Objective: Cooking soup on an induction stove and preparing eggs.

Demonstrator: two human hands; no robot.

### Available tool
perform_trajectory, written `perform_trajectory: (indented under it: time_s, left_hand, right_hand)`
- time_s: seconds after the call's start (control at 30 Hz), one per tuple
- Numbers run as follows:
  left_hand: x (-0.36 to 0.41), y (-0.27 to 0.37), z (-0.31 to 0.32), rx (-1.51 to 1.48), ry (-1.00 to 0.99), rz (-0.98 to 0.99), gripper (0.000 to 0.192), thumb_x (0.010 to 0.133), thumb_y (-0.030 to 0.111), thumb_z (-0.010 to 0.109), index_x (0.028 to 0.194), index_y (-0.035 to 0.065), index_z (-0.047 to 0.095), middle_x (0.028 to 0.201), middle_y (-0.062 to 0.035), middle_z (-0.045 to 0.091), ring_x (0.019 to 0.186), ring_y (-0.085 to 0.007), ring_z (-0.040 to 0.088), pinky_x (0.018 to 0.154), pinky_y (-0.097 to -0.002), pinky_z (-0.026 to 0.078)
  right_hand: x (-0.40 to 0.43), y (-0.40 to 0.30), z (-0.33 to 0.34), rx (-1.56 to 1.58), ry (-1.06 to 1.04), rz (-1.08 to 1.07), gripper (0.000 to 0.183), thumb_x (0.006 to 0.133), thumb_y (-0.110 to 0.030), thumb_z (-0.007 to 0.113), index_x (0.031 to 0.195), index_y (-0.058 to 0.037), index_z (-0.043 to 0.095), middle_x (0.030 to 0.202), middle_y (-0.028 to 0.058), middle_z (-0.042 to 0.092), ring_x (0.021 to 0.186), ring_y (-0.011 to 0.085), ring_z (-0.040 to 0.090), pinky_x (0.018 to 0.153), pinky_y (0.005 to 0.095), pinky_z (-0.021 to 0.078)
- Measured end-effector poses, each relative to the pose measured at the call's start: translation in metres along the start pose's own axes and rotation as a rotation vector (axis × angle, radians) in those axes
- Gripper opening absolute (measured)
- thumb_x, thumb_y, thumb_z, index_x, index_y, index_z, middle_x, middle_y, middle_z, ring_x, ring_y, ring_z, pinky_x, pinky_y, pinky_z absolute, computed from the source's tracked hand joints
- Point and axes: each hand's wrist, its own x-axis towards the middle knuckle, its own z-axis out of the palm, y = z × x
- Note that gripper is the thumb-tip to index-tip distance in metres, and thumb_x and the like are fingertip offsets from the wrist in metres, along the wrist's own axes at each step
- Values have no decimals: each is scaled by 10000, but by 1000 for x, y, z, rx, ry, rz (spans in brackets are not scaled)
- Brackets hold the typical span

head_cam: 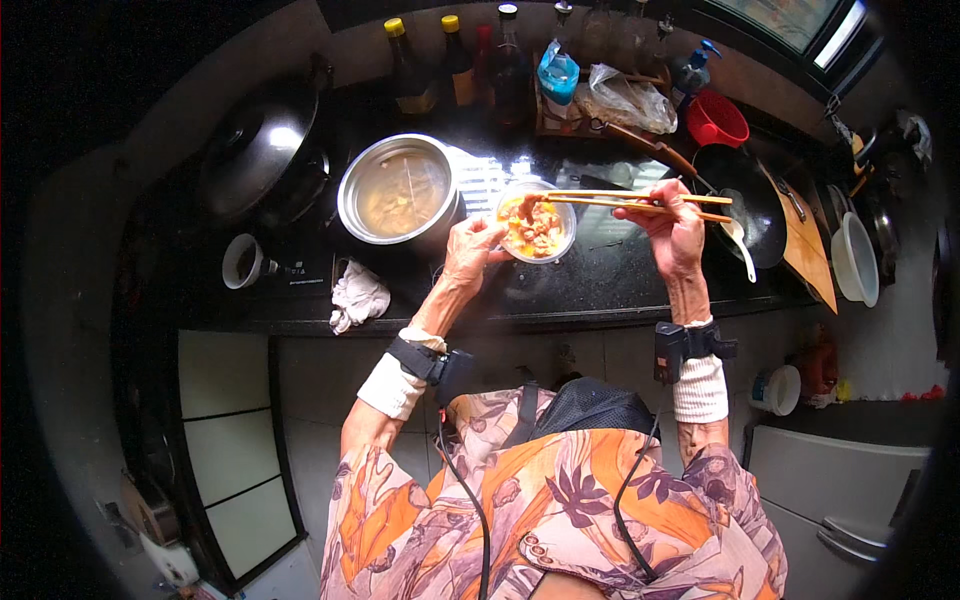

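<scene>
My left hand grips the rim of a clear round plastic bowl on its left side. Inside the bowl lie meat pieces in a yellow liquid that looks like beaten egg. A pair of wooden chopsticks is in my right hand, their tips at a piece of meat by the bowl's far left edge. Left of the bowl stands a steel pot, with cloudy liquid and pale pieces in it.
A white cloth lies at the counter's front edge, near a white cup. Sauce bottles line the back wall. On the right are a wok, a white spoon, a wooden board and a red plastic container.
</scene>
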Motion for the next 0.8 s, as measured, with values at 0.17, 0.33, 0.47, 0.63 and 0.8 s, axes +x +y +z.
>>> perform_trajectory:
  time_s: [0.17, 0.33, 0.47, 0.63, 0.8]
  left_hand:
    - [-1, 1, -1, -10, 22, -12, 99, 808, 75, 574, 735, 49, 513, 786, -58, 582, 740, -156, 615, 615, -325, 552]
    - [0, 3, 5, -1, -3, 16, 115, 808, 76, 578, 717, 52, 513, 779, -56, 584, 737, -154, 616, 612, -333, 553]
    - [3, 2, 7, -8, -23, 31, 122, 810, 80, 577, 711, 49, 512, 771, -59, 587, 738, -156, 616, 607, -336, 549]
    - [-3, 4, 5, 4, 1, -8, 123, 804, 80, 587, 708, 56, 514, 766, -54, 588, 719, -146, 608, 610, -329, 550]
    - [-3, 3, 3, 8, -2, -8, 120, 807, 82, 585, 717, 52, 512, 767, -60, 587, 714, -146, 608, 617, -336, 554]
  right_hand:
    - [-3, -6, 2, -8, -48, -25, 250, 933, -206, 411, 809, -14, 513, 784, 100, 565, 733, 272, 633, 674, 448, 559]
    - [-4, -3, 1, -287, -61, 0, 250, 930, -185, 416, 791, -3, 519, 735, 115, 573, 678, 257, 639, 627, 392, 560]
    - [-3, 24, 3, -216, -28, 80, 220, 916, -154, 442, 789, 5, 523, 736, 118, 573, 674, 259, 639, 605, 405, 566]
    - [0, 4, 5, -162, -54, 1, 265, 934, -210, 424, 781, -10, 506, 745, 113, 571, 700, 271, 644, 665, 403, 559]
    - [-3, -2, 0, -244, -47, -30, 268, 933, -207, 426, 783, 1, 503, 774, 111, 567, 712, 273, 641, 677, 401, 557]
